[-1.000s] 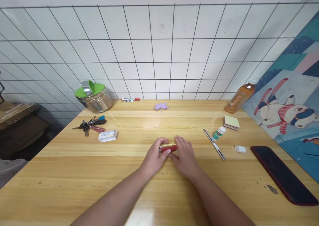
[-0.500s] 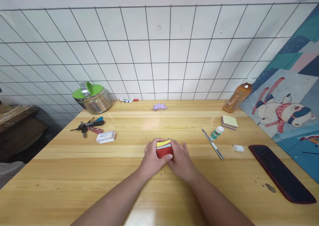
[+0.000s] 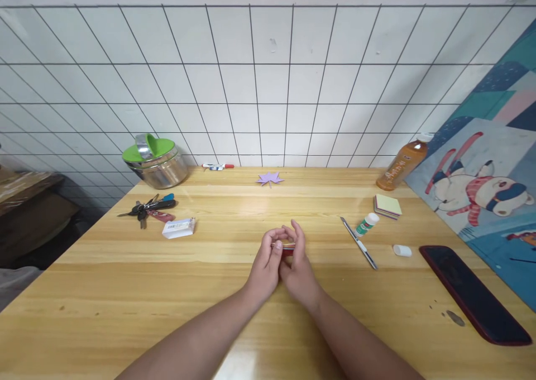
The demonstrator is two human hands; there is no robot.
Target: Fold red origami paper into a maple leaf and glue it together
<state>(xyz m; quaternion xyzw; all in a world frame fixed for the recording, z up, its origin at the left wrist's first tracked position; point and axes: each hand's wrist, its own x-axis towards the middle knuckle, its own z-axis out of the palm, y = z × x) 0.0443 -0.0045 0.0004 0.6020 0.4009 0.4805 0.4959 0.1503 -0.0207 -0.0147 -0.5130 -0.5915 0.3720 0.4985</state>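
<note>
- so the little stack of coloured paper [image 3: 288, 252] is low in the middle, between the two hands, near the front of the wooden table [image 3: 159, 296] — mostly hidden, just a red face and some thin layered edges poking out
- left hand [image 3: 263, 261] has it pinched: thumb lying over the near side, fingers bent round the far side, so clamped on the paper
- right hand [image 3: 300, 264] is cupped at the right end of the stack, fingers curved and a bit apart; honestly can't tell how firmly it's gripping
- straight ahead by the tiled wall [image 3: 270, 84] there's a purple paper leaf [image 3: 271, 178], lying flat
- off to the right: a craft knife [image 3: 359, 243] lying at a slant, glue stick [image 3: 367, 225] just beside it, its white cap [image 3: 402, 250] apart on its side, and a sticky-note pad [image 3: 387, 206] behind
- over on the left: small white box [image 3: 178, 229] with a bunch of keys [image 3: 151, 206] near it — green-lidded metal pot [image 3: 164, 171] further back
</note>
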